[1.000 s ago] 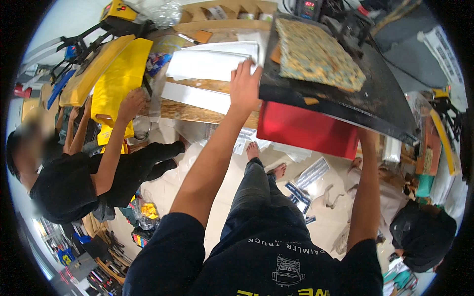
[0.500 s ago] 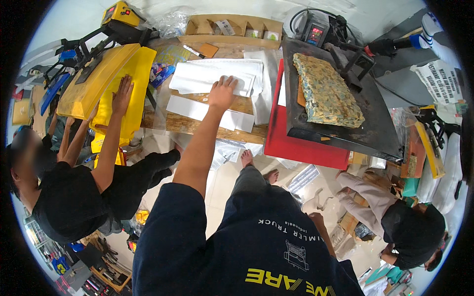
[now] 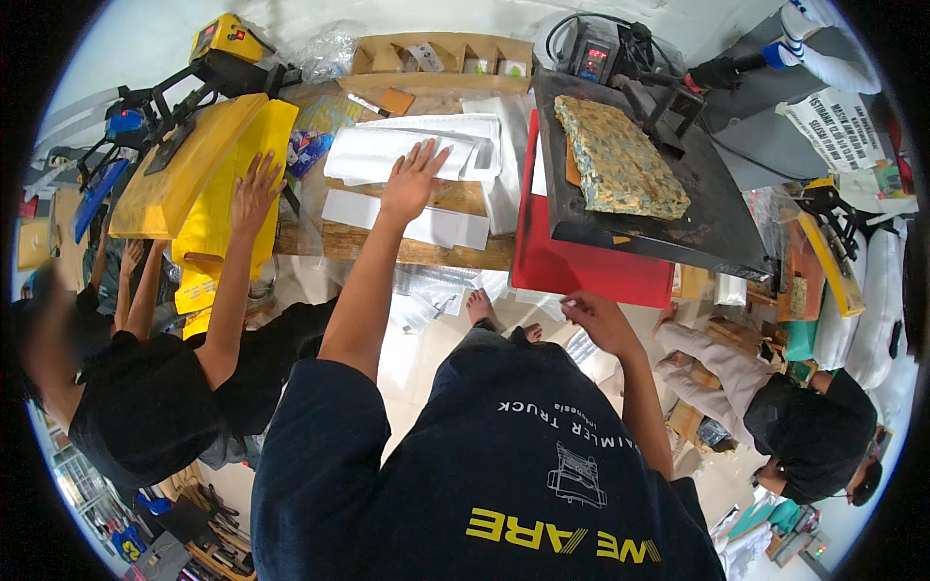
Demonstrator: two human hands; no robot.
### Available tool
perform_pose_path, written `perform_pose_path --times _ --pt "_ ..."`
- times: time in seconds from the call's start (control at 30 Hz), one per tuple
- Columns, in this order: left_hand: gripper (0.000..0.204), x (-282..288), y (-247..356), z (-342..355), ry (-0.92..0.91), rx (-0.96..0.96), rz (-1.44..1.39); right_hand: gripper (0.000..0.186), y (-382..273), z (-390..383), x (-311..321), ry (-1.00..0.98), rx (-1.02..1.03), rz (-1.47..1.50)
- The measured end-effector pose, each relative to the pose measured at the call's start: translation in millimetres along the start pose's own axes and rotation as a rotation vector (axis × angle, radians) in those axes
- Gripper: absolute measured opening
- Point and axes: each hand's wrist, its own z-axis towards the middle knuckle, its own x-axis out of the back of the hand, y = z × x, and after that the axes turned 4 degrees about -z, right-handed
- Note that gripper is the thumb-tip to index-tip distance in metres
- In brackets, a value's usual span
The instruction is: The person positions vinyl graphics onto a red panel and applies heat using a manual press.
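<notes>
Your left hand (image 3: pixel 412 179) lies flat and open on the white sheets (image 3: pixel 407 150), which run sideways left of the red press (image 3: pixel 591 266); your right hand (image 3: pixel 596 320), loosely curled and empty, hangs below the press.

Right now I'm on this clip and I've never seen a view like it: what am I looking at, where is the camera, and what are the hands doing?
The camera sits on a person's head and looks down through a fisheye lens, so straight edges bend. The dark shirt at the bottom is the wearer's own. The left hand rests flat, fingers spread, on a stack of white sheets on a wooden bench. The right hand hangs open below the red base of a heat press, holding nothing. On the press's dark plate lies a mottled pad. To the left, a co-worker's hand touches a yellow press. Another person crouches at lower right.
</notes>
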Motion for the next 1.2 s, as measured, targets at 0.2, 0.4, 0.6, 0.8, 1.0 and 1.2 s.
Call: perform_pose_path --times 0.2,0.4,0.6,0.8,1.0,1.2 --pt "0.064 18.1 15.2 -19.4 0.083 0.055 0.065 0.045 -80.4 39.5 -1.1 0.004 0.262 0.201" --pt "0.074 52.0 101.0 -86.5 0.071 -0.037 -0.003 0.052 -120.7 85.0 -32.5 0.143 0.236 0.591" --pt "0.073 44.9 146.0 -136.6 0.002 -0.039 -0.365 0.029 -83.1 94.5 -52.8 0.028 0.11 0.715" --pt "0.072 21.9 86.4 -171.2 0.134 0.731 -0.726 0.028 -54.1 41.0 -25.8 -0.022 0.059 1.089" --pt "0.05 -15.0 79.4 -201.2 -0.334 1.02 -1.852 0.033 -7.8 -10.3 -13.2 0.074 0.008 1.273" --pt "0.054 7.8 120.0 -178.9 -0.179 0.679 -1.697 0.062 30.9 -49.7 7.4 0.211 0.078 1.146"
